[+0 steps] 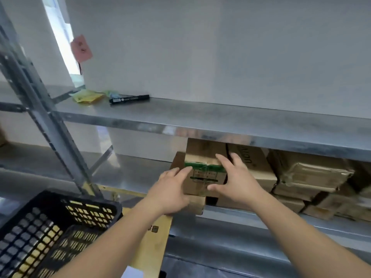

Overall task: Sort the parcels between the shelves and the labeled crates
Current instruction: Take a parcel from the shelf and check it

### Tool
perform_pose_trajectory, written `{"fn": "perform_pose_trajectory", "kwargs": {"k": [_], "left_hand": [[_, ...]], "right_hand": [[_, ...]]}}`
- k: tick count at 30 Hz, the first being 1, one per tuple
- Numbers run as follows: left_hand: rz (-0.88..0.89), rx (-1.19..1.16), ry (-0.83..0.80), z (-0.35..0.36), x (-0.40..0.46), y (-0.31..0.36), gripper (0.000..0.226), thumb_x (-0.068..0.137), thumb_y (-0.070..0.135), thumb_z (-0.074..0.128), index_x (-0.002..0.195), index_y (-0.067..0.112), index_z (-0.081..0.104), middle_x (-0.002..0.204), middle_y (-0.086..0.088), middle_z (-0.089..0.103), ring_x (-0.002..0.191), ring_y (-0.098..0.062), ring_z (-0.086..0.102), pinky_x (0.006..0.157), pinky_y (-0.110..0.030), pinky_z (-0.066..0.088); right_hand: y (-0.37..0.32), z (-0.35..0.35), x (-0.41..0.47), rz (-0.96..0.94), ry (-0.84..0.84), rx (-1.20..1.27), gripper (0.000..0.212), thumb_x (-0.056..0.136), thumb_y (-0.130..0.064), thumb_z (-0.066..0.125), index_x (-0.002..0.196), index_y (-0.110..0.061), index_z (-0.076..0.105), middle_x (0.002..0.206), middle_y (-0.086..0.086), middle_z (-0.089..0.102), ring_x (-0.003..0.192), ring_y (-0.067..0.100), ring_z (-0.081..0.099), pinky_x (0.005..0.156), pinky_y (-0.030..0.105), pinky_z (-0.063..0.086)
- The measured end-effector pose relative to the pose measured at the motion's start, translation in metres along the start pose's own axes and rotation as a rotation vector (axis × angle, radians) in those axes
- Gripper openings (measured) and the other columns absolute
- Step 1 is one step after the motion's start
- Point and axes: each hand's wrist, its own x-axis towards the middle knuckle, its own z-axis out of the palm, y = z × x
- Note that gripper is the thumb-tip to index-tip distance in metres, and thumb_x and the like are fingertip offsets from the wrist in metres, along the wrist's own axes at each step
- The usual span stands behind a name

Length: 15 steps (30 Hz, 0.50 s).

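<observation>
Both hands are laid on one cardboard box on the lower shelf. Left hand is pressed flat against the box's left front edge, fingers together and stretched toward the green tape that crosses the box's front. Right hand is spread over the box's right side, fingers reaching onto the top corner and the thumb set low against the front face; whether the box is truly gripped or only touched cannot be told. The box is stacked on another, smaller box that overhangs the shelf's front lip. Just behind and to the left, a further box is partly hidden. To the right, a box with dark printing is touching the held one, and beyond it more boxes are piled in two or three layers, blurred toward the edge. Above, on the upper shelf, a black marker is lying near the back wall, with yellow notes just beside it to the left. A pink note is stuck higher up on the wall. At lower left a black crate with a perforated wall is seen, well apart from the hands, and a flat cardboard piece is lying under the left forearm.
</observation>
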Motion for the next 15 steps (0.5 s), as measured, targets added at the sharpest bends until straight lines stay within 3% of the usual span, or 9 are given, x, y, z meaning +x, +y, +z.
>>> {"fn": "perform_pose_trajectory", "kwargs": {"k": [5, 11, 15], "left_hand": [[0.056, -0.050, 0.039, 0.000, 0.048, -0.003, 0.093, 0.079, 0.041, 0.074, 0.146, 0.055, 0.011, 0.162, -0.005, 0.025, 0.146, -0.033, 0.027, 0.110, -0.050, 0.043], [0.087, -0.060, 0.046, -0.004, 0.095, -0.011, 0.096, 0.079, 0.048, 0.074, 0.148, 0.056, 0.008, 0.133, -0.009, 0.049, 0.117, -0.031, 0.054, 0.094, -0.043, 0.053], [0.110, -0.077, 0.028, -0.003, 0.114, -0.011, 0.104, 0.078, 0.044, 0.077, 0.152, 0.057, 0.004, 0.112, -0.002, 0.058, 0.095, -0.022, 0.058, 0.082, -0.035, 0.056]], "right_hand": [[0.003, -0.003, 0.035, 0.099, -0.040, -0.088, 0.116, 0.070, -0.069, 0.080, 0.159, -0.048, 0.009, 0.158, 0.012, 0.030, 0.136, 0.034, 0.048, 0.107, 0.046, 0.049], [0.010, -0.002, 0.063, 0.058, -0.087, -0.150, 0.119, 0.072, -0.065, 0.080, 0.161, -0.045, 0.003, 0.144, 0.007, 0.057, 0.128, 0.025, 0.054, 0.101, 0.040, 0.052], [0.014, 0.001, 0.073, 0.015, -0.080, -0.207, 0.119, 0.071, -0.063, 0.080, 0.159, -0.051, 0.001, 0.146, -0.001, 0.058, 0.127, 0.024, 0.057, 0.097, 0.040, 0.053]]}}
